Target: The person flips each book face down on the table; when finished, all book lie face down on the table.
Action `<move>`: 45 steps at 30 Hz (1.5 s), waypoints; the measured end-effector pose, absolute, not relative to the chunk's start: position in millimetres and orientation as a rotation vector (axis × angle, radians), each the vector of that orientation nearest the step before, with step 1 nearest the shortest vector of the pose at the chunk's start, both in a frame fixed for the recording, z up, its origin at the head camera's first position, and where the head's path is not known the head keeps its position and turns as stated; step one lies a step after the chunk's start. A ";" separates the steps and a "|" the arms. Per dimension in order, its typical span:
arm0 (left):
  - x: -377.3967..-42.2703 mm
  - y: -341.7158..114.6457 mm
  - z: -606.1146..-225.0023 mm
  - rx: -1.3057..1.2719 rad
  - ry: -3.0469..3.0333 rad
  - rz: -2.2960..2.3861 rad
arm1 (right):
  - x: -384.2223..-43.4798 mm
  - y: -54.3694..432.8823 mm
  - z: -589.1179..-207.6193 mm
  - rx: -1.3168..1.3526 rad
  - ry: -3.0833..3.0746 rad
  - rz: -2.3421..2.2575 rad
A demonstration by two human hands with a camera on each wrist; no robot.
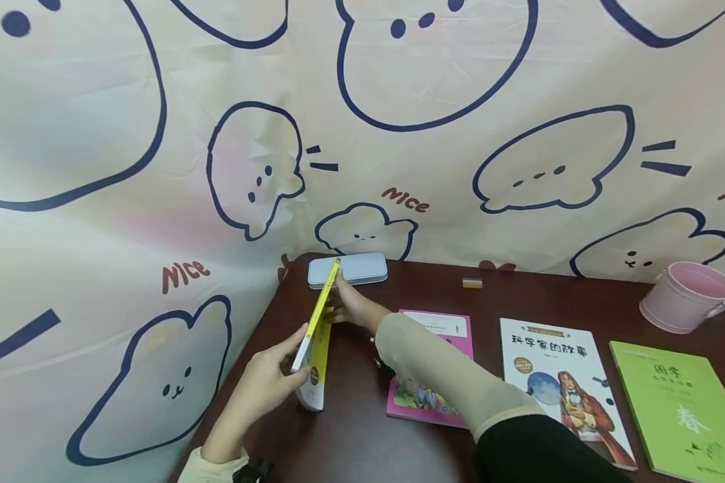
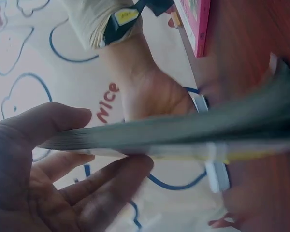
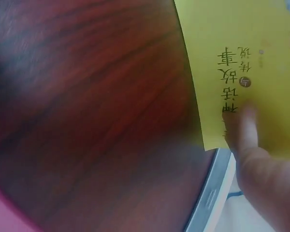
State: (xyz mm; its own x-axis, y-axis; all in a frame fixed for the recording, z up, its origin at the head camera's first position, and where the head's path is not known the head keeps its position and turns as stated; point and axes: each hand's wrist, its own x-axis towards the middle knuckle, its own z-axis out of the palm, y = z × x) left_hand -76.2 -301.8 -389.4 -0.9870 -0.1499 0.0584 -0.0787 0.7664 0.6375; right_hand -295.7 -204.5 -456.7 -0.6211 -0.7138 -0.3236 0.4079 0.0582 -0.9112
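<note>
A yellow paperback book [image 1: 319, 349] stands on edge above the left part of the table, its pages slightly splayed. My left hand [image 1: 268, 382] pinches its near end, with the thumb on one side and the fingers on the other, as the left wrist view shows. At the far end, my right hand [image 1: 359, 305] grips the book; in the right wrist view a blurred digit lies against the yellow cover [image 3: 241, 29] with its black printed characters. Some right-hand fingers are hidden behind the book.
Behind the book lies a pale blue tin case [image 1: 362, 268]. A pink book [image 1: 411, 399], partly under my right forearm, a white book [image 1: 538, 355] and a green book [image 1: 670, 402] lie rightward. A small eraser [image 1: 472, 283] and a pink bucket [image 1: 670, 305] sit farther back on the brown table [image 1: 362, 443].
</note>
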 end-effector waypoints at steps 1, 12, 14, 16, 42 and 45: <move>-77.1 -299.8 -386.2 0.160 -2.871 -0.936 | -295.1 -207.7 -453.6 -0.315 1.436 -1.732; -78.9 -283.6 -389.5 0.072 -2.890 -0.582 | -279.1 -212.3 -446.9 -0.175 1.536 -2.025; -77.7 -280.6 -395.1 0.075 -2.889 -0.622 | -278.2 -210.1 -447.9 -0.089 1.751 -2.035; -78.6 -277.3 -400.1 0.064 -2.888 -0.652 | -279.7 -206.4 -447.3 -0.012 1.996 -1.965; -85.5 -266.5 -473.1 -0.131 -3.315 -0.294 | -285.1 -144.3 -479.3 -0.287 2.659 -1.079; -88.2 -276.7 -469.8 0.056 -3.362 -0.391 | -288.7 -137.8 -476.3 -0.328 2.715 -0.912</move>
